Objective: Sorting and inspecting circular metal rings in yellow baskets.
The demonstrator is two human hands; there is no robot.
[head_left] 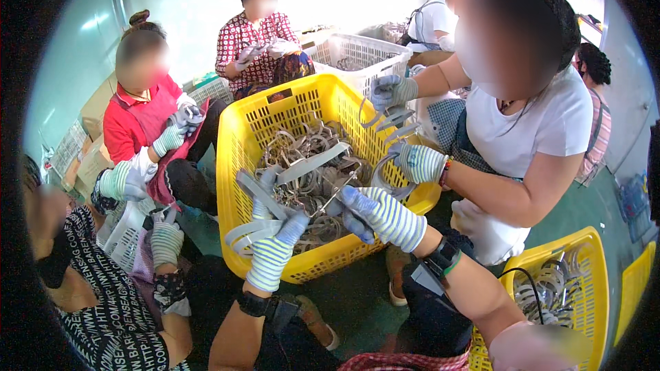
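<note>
My left hand (276,244), in a striped glove with blue-grey fingertips, is closed around several grey curved bands (261,196) at the near side of a yellow basket (229,158). In my right hand (392,220), gloved alike, the fingers pinch a thin metal piece (335,197) that slants toward my left fingertips. Whether that piece is joined to the bands is too small to tell. Below and beyond both hands, a tangled pile of grey bands and shiny metal parts (313,148) fills the basket. One broad grey band (313,163) lies on top.
Across the basket at right, a person's gloved hands (419,163) hold similar bands over its rim. Other people sit at left and behind. A second yellow basket (597,268) with bands stands at my right; a white basket (371,48) is at the back.
</note>
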